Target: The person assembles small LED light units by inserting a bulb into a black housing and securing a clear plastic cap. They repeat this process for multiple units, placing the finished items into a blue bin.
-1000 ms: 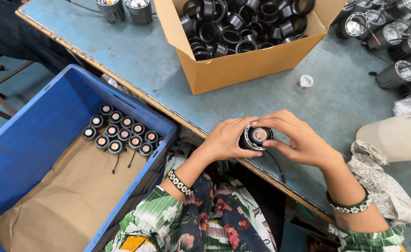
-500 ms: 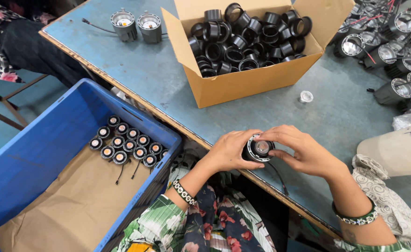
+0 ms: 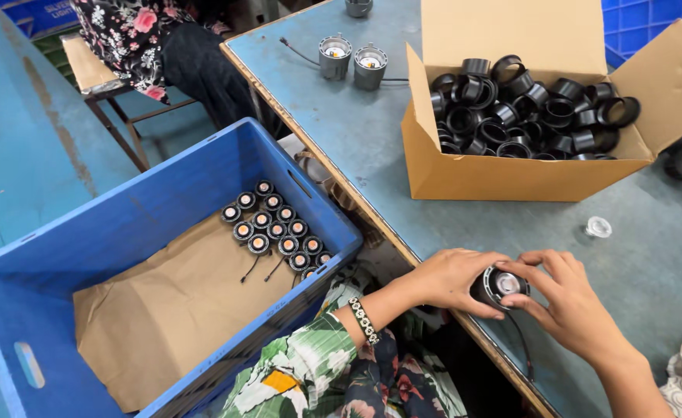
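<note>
Both of my hands are closed around one small round black lamp unit [image 3: 499, 285] with a shiny reflector face, held at the near edge of the blue-grey table [image 3: 372, 147]. My left hand [image 3: 451, 280] grips its left side; my right hand [image 3: 567, 303] covers its right side with fingers on the rim. A thin black wire [image 3: 520, 340] hangs from the unit over the table edge. An open cardboard box [image 3: 511, 174] holding several black rings [image 3: 526, 108] stands on the table beyond my hands.
A blue plastic crate [image 3: 163, 232] to my left, lined with brown paper, holds several finished lamp units [image 3: 275, 224] in rows. Two grey lamp housings [image 3: 352, 58] stand at the table's far side. A small clear lens [image 3: 598, 227] lies by the box. A seated person's floral clothing [image 3: 136, 31] shows at top left.
The view has swung, so the crate and box sit more central. My hands still hold the same lamp unit, with fingers shifted slightly around its rim.
</note>
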